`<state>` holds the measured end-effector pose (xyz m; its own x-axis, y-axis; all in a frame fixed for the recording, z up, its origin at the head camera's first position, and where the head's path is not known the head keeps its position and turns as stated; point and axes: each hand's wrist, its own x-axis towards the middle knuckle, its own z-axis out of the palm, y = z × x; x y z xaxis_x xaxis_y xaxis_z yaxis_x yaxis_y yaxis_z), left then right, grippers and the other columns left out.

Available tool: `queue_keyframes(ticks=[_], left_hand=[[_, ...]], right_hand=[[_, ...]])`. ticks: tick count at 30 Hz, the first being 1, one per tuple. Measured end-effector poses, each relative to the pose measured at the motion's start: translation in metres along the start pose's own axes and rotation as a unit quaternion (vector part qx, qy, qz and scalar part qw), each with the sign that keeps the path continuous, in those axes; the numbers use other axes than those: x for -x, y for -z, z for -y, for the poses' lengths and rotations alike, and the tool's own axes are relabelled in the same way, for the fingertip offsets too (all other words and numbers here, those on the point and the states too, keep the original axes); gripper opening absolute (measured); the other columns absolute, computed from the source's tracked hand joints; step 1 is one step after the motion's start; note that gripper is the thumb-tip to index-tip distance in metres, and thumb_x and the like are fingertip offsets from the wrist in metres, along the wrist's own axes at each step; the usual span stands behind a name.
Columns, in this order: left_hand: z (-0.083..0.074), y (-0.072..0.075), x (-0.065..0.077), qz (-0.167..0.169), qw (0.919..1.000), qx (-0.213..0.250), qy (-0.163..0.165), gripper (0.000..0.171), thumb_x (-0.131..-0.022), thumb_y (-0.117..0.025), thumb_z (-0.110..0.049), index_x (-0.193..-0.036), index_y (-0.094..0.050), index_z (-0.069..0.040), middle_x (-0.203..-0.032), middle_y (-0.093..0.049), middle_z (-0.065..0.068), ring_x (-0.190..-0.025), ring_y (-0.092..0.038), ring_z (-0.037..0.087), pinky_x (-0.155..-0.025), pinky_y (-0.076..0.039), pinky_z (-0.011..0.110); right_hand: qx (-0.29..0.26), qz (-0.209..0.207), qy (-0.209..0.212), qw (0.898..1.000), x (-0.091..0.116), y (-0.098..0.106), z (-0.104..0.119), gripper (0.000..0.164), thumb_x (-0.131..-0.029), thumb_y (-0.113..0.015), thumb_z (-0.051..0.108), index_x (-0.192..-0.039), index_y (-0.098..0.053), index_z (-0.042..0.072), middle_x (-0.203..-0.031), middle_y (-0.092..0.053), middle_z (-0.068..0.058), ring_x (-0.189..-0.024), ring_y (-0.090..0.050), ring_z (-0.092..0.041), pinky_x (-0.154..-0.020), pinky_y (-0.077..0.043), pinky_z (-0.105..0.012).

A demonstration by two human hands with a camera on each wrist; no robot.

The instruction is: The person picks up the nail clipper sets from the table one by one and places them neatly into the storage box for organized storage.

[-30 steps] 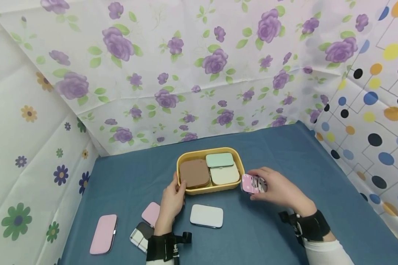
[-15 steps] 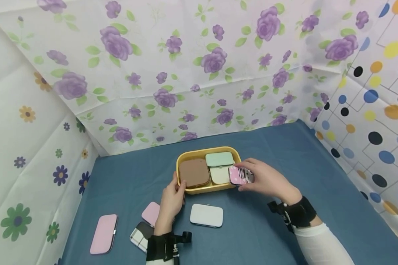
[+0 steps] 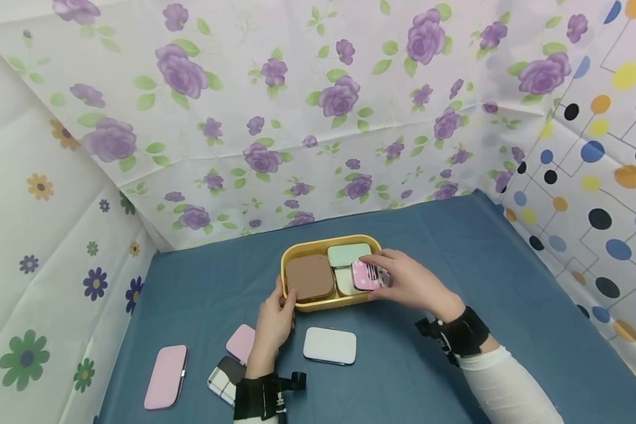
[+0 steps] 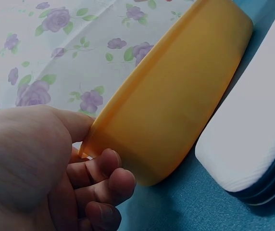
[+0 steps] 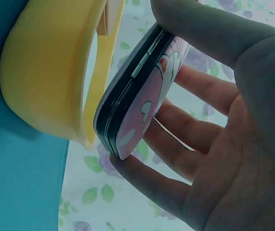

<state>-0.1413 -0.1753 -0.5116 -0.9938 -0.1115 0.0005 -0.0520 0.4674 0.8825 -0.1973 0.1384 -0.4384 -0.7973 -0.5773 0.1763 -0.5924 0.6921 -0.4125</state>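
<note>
My left hand (image 3: pixel 273 323) grips the near left corner of a yellow plastic bin (image 3: pixel 323 304), its thumb at the rim (image 4: pixel 109 113). My right hand (image 3: pixel 416 284) holds a small pink hinged case (image 3: pixel 367 275) with a cartoon print, pinched by its edges between thumb and fingers. The case is over the right end of the bin, just above the rim in the right wrist view, with its metal-clasp edge (image 5: pixel 144 60) showing. Inside the bin lie a brown case (image 3: pixel 310 277), a mint green case (image 3: pixel 348 254) and a cream case (image 3: pixel 343 281), partly covered by the pink one.
A white case (image 3: pixel 330 345) lies just in front of the bin. To the left are a long pink case (image 3: pixel 166 377), a smaller pink case (image 3: pixel 241 341) and a plaid case (image 3: pixel 225 380), partly behind my left forearm. Patterned cloth walls (image 3: pixel 297 129) enclose the blue tabletop (image 3: pixel 429 377).
My right hand has carried the pink printed case leftward, from beside the bin's right end to over the cream case. The left hand stays on the bin.
</note>
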Motion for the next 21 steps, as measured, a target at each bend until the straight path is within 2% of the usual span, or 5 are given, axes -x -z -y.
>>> queue_keyframes(ticks=[4, 6, 13, 17, 21], left_hand=[[-0.001, 0.001, 0.000, -0.002, 1.0000, 0.008, 0.003, 0.070, -0.104, -0.050, -0.042, -0.159, -0.022, -0.010, -0.065, -0.056, 0.005, -0.048, -0.054, 0.022, -0.044, -0.042, 0.033], [-0.001, 0.001, 0.000, -0.003, 1.0000, 0.009, 0.003, 0.070, -0.104, -0.050, -0.043, -0.159, -0.022, -0.010, -0.066, -0.055, 0.005, -0.048, -0.054, 0.021, -0.044, -0.042, 0.033], [-0.001, 0.000, 0.000, -0.004, 1.0000, 0.000, 0.000, 0.069, -0.104, -0.051, -0.040, -0.159, -0.023, -0.008, -0.064, -0.056, 0.004, -0.047, -0.053, 0.021, -0.043, -0.042, 0.033], [-0.002, 0.000, 0.000, -0.003, 1.0000, -0.001, -0.003, 0.068, -0.105, -0.051, -0.039, -0.158, -0.024, -0.007, -0.064, -0.056, 0.004, -0.047, -0.054, 0.021, -0.044, -0.042, 0.032], [-0.001, 0.000, 0.000, -0.003, 1.0000, 0.003, -0.003, 0.068, -0.105, -0.051, -0.039, -0.158, -0.024, -0.007, -0.064, -0.056, 0.004, -0.047, -0.054, 0.021, -0.043, -0.042, 0.032]], right_hand=[[-0.006, 0.009, -0.006, 1.000, -0.006, -0.003, 0.002, 0.075, -0.081, -0.082, 0.045, -0.147, -0.051, 0.026, -0.136, -0.054, -0.005, -0.125, -0.050, -0.025, -0.097, -0.047, -0.044], [-0.008, 0.014, -0.009, 1.000, -0.008, -0.005, 0.002, 0.076, -0.082, -0.081, 0.046, -0.149, -0.048, 0.027, -0.139, -0.053, -0.006, -0.128, -0.048, -0.026, -0.099, -0.046, -0.046], [0.001, 0.018, 0.004, 1.000, -0.017, -0.015, 0.000, 0.075, -0.084, -0.080, 0.042, -0.150, -0.047, 0.028, -0.134, -0.056, -0.004, -0.119, -0.052, -0.022, -0.086, -0.049, -0.038], [0.018, 0.017, 0.018, 1.000, -0.020, -0.019, -0.001, 0.071, -0.085, -0.080, 0.040, -0.148, -0.050, 0.027, -0.127, -0.058, -0.003, -0.112, -0.055, -0.020, -0.082, -0.050, -0.037], [0.032, 0.017, 0.030, 0.999, -0.026, -0.021, -0.002, 0.070, -0.085, -0.079, 0.040, -0.147, -0.051, 0.027, -0.127, -0.058, -0.003, -0.112, -0.054, -0.021, -0.081, -0.049, -0.036]])
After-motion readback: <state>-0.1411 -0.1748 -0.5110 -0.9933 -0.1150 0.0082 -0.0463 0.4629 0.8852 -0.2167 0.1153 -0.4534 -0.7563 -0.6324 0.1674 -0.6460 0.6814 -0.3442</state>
